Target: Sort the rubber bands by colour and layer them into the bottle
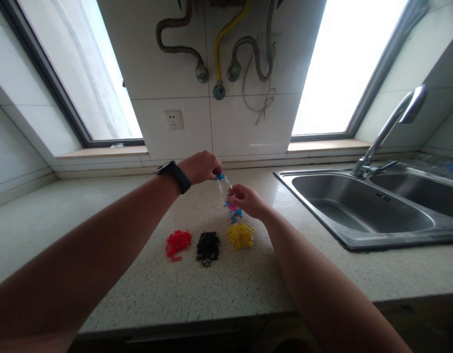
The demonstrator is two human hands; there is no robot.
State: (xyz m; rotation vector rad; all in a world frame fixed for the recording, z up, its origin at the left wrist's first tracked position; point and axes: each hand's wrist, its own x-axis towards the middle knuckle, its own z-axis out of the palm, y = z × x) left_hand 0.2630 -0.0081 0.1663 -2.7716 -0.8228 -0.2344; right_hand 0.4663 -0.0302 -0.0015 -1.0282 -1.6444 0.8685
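A small clear bottle [224, 186] with a blue cap [219, 177] is held tilted above the counter. The fingers of my left hand [202, 165] are closed on the cap end. From the right, my right hand [245, 199] pinches the bottle's lower end, hiding part of it. Just below that hand lies a mixed pile of blue and pink little pieces [235, 214], partly covered by my fingers. Nearer to me are separate piles of small thin pieces, perhaps rubber bands: red [178, 243], black [207, 246] and yellow [240, 236].
The speckled counter [167, 299] runs along a tiled wall. To the right is a steel double sink [355, 201] with a tall faucet [388, 127]. A wall socket [173, 120] and hoses, including a yellow hose [219, 46], are on the wall between two windows.
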